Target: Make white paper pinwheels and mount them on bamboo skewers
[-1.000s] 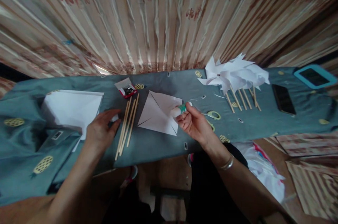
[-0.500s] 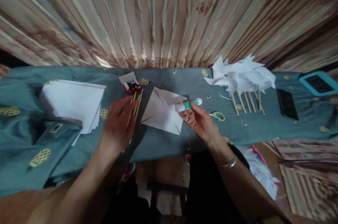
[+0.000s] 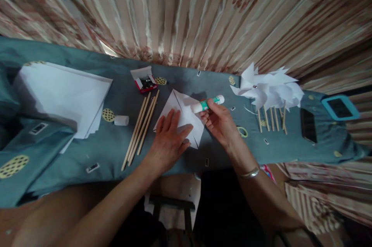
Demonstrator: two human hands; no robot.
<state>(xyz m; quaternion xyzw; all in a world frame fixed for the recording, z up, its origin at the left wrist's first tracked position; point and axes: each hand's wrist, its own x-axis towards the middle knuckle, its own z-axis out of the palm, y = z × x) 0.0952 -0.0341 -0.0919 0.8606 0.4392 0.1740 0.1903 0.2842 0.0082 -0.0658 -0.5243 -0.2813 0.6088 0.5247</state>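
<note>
A white square of paper with slits running in from its corners lies on the grey-green cloth. Flat on its left part rests my left hand, fingers spread. My right hand grips a green and white glue stick, tilted over the paper's upper right side; its left end is close to the sheet, and I cannot tell if it touches. A white cap lies on the cloth to the left. Between the cap and the paper are several wooden sticks.
Behind the sticks stands an open red box of small metal pieces. Stacked white paper lies at the left. To the right are scissors, white paper pinwheels on sticks, a black phone and a blue-framed device.
My left hand has moved right from above the sticks onto the paper. The white cap now shows on the cloth. My right hand still holds the glue stick. The view has shifted somewhat.
</note>
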